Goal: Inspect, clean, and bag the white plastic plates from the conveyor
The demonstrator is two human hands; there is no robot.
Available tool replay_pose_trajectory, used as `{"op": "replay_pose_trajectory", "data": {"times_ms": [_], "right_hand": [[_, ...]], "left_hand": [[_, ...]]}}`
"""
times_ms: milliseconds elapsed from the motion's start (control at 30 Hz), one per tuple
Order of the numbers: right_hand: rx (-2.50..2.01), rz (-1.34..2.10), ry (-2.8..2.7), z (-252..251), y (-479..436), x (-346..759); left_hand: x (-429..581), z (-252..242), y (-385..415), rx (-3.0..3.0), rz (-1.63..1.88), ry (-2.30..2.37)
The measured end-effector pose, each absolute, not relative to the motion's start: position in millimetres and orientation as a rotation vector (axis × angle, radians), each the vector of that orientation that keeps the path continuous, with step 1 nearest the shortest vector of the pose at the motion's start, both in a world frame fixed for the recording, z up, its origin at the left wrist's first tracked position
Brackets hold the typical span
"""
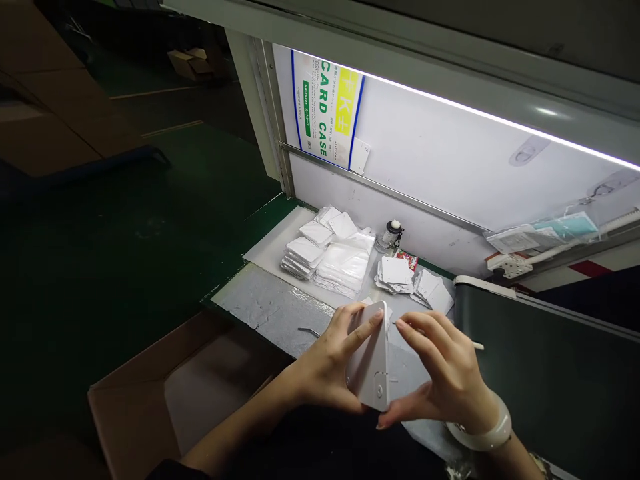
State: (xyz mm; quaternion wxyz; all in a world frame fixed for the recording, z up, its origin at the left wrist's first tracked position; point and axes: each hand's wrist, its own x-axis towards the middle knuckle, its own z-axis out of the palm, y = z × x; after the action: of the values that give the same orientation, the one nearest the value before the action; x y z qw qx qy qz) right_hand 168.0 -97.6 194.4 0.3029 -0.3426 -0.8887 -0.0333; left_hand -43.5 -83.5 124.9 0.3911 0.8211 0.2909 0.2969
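Note:
A white folded card case point(373, 373) with a small round snap stands tilted between my hands, its edge pointing up and away from me. My left hand point(325, 360) grips it from the left, with the thumb along its upper face. My right hand point(445, 373) holds it from the right, with the thumb under its lower corner. A thin pale rod point(475, 345) runs behind the right fingers. Whether the right hand holds that rod is hidden. A pale bangle point(483, 427) circles my right wrist.
Stacks of white cards point(395, 273) and clear-bagged white packs point(343, 260) lie on a white sheet point(280, 247) and grey mat point(265, 310). A small bottle point(393, 233) stands by the wall. An open cardboard box point(145, 400) sits lower left, a dark belt point(545, 360) right.

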Motion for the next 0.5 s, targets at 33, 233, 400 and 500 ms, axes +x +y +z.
{"op": "replay_pose_trajectory", "data": {"times_ms": [33, 233, 400, 500], "right_hand": [[-0.934, -0.102, -2.359, 193.6, -96.8, 167.5], [-1.013, -0.149, -2.373, 190.1, -97.2, 170.4], [-1.008, -0.149, -2.344, 188.8, -99.3, 170.8], [-0.974, -0.162, -2.322, 186.0, -100.9, 171.0]], "left_hand": [[-43.9, 125.6, -84.2, 2.090, 0.739, 0.742], [-44.6, 127.5, -85.1, 2.120, 0.688, 0.735], [-43.5, 125.1, -85.5, 2.135, 0.717, 0.720], [-43.2, 123.4, -85.5, 2.149, 0.733, 0.715]]}}
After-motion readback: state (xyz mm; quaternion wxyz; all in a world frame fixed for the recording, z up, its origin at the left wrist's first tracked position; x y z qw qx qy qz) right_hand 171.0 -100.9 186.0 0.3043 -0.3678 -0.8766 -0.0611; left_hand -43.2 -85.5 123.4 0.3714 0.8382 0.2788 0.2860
